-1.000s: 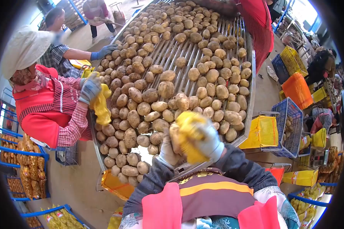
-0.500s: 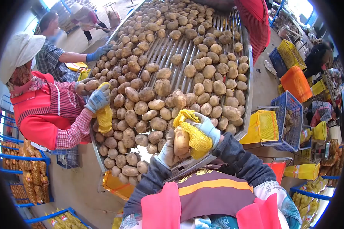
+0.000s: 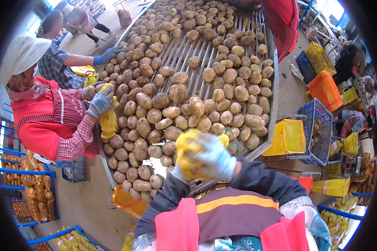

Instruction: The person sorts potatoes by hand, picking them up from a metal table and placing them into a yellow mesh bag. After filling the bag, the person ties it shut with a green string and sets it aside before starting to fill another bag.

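Note:
My right hand [image 3: 220,157], in a pale blue work glove, is closed on a bunched yellow mesh cloth [image 3: 190,151] and blurred by motion. A thin green string [image 3: 235,142] hangs off the cloth's right side. Beneath it my left hand [image 3: 178,172] shows only in part, its gloved fingers wrapped around a potato that the cloth and right hand now hide. Both hands are together over the near edge of a roller table [image 3: 197,54] with a metal frame. Many loose brown potatoes [image 3: 178,93] lie on it, just beyond my hands.
At the left edge a person in red rubs potatoes with a yellow cloth [image 3: 108,121]; another person's blue glove [image 3: 109,55] touches the pile. Right of the table stand a blue crate [image 3: 316,148] and a yellow sack [image 3: 285,137]. An orange sack [image 3: 130,201] hangs below the near corner.
My right hand has moved left with the yellow mesh cloth, across the potato in my left hand, covering it. The neighbour in red has drawn their hands back slightly from the pile.

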The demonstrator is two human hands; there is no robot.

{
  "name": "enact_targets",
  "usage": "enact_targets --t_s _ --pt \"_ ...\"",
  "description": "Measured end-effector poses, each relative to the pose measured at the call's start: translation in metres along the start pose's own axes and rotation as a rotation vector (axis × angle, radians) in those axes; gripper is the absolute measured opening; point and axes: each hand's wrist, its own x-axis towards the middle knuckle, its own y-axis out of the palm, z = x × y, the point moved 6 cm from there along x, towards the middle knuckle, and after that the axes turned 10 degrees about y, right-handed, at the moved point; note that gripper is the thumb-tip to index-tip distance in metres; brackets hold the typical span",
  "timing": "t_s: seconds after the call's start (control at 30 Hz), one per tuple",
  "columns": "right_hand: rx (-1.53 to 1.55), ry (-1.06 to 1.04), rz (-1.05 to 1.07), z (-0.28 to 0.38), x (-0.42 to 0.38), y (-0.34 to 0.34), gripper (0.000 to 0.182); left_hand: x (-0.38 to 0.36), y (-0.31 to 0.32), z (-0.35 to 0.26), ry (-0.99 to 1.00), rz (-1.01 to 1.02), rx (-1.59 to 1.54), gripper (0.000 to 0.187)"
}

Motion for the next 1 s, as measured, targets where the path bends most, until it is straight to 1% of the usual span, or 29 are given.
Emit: enact_targets --t_s 0.03,0.07,0.1,0.13,0.17,0.2,0.23,0.27,0.3,0.33,0.37,0.4,0.43,0.5,0.53,0.57,0.6,0.63,0.67,0.7,0.73,0.77,0.8,0.83,0.87,0.9,0.93,0.97,1.0 --pt "-0.078 -0.106 0.094 0.012 -0.005 0.011 0.041 0.002 -0.009 0.009 0.007 -0.035 0.042 0.07" --pt "-0.037 -0.024 0.068 -0.001 -0.004 0.012 0.04 0.004 -0.019 0.017 0.012 -0.071 0.084 0.069" --pt "0.055 0.089 0.049 -0.027 -0.007 0.029 0.04 0.008 -0.027 0.021 -0.068 -0.058 -0.063 0.069" --pt "0.293 0.417 0.021 -0.085 -0.018 0.059 0.039 0.006 -0.026 0.015 -0.065 -0.059 -0.067 0.069" --pt "0.532 0.75 -0.015 -0.132 -0.032 0.08 0.039 0.0 -0.014 0.013 -0.178 0.137 -0.12 0.061" --pt "0.472 0.742 -0.017 -0.128 -0.024 0.057 0.039 -0.01 0.003 0.011 -0.292 0.332 -0.17 0.055" --pt "0.411 0.726 -0.015 -0.121 -0.017 0.031 0.039 -0.01 0.012 0.008 -0.29 0.331 -0.168 0.055" --pt "0.265 0.682 -0.026 -0.116 -0.016 0.019 0.036 -0.005 0.014 0.004 -0.217 0.117 -0.021 0.06" --pt "0.266 0.683 -0.019 -0.097 -0.01 0.006 0.036 -0.006 0.007 0.001 -0.149 -0.101 0.122 0.066" --pt "0.154 0.427 0.052 -0.057 0.007 -0.009 0.034 0.002 -0.002 0.003 -0.08 -0.044 0.138 0.06" --pt "0.043 0.174 0.119 -0.024 0.014 -0.011 0.033 0.004 -0.007 0.01 -0.081 -0.04 0.138 0.06" --pt "0.016 0.162 0.29 -0.016 0.005 0.008 0.035 0.005 -0.003 0.004 0.122 0.022 0.485 0.055" --pt "0.012 0.252 0.266 -0.02 0.004 0.009 0.034 0.004 -0.004 0.002 0.104 0.015 0.519 0.052" --pt "0.001 0.479 0.362 -0.067 -0.002 0.027 0.033 0.0 0.004 -0.006 0.066 0.004 0.585 0.047" --pt "-0.129 0.562 0.466 -0.094 -0.006 0.035 0.031 0.003 -0.005 -0.007 0.042 0.139 0.794 0.049" --pt "-0.171 0.595 0.537 -0.101 -0.005 0.028 0.031 0.001 0.0 -0.007 0.017 0.271 0.997 0.05" --pt "-0.074 0.623 0.386 -0.105 -0.008 0.019 0.032 -0.004 0.003 -0.001 -0.14 0.118 0.542 0.055" --pt "0.021 0.642 0.238 -0.108 -0.012 0.012 0.033 -0.003 0.002 -0.004 -0.132 0.112 0.536 0.055" --pt "0.091 0.689 0.153 -0.105 -0.011 0.007 0.034 -0.003 0.0 -0.008 -0.142 0.12 0.486 0.056" --pt "0.092 0.682 0.157 -0.099 -0.01 0.007 0.034 -0.001 -0.003 -0.01 -0.152 0.13 0.44 0.058" --pt "0.138 0.476 0.176 -0.078 -0.005 0.006 0.034 0.004 -0.027 -0.006 -0.179 0.048 0.698 0.059" --pt "0.184 0.274 0.19 -0.051 0.0 0.002 0.033 0.004 -0.033 0.001 -0.181 0.046 0.702 0.059" --pt "0.097 0.286 0.345 -0.035 -0.002 0.007 0.032 0.006 -0.029 0.0 0.009 0.078 0.83 0.058" --pt "0.165 0.38 0.389 -0.043 -0.002 0.008 0.032 0.008 -0.023 -0.005 0.204 0.118 0.952 0.058" --pt "-0.015 0.442 0.528 -0.066 -0.005 0.018 0.032 0.005 -0.002 -0.016 0.084 0.286 1.297 0.058" --pt "-0.199 0.499 0.666 -0.091 -0.01 0.028 0.033 0.004 -0.001 -0.014 0.094 0.248 1.306 0.06" --pt "-0.185 0.555 0.621 -0.103 -0.017 0.027 0.033 0.003 0.001 -0.011 0.058 0.195 1.079 0.061" --pt "-0.188 0.55 0.623 -0.101 -0.015 0.024 0.033 0.001 0.006 -0.011 0.03 0.135 0.847 0.061" --pt "-0.071 0.562 0.387 -0.095 -0.01 0.009 0.033 0.003 0.003 -0.009 -0.018 0.134 0.658 0.059"
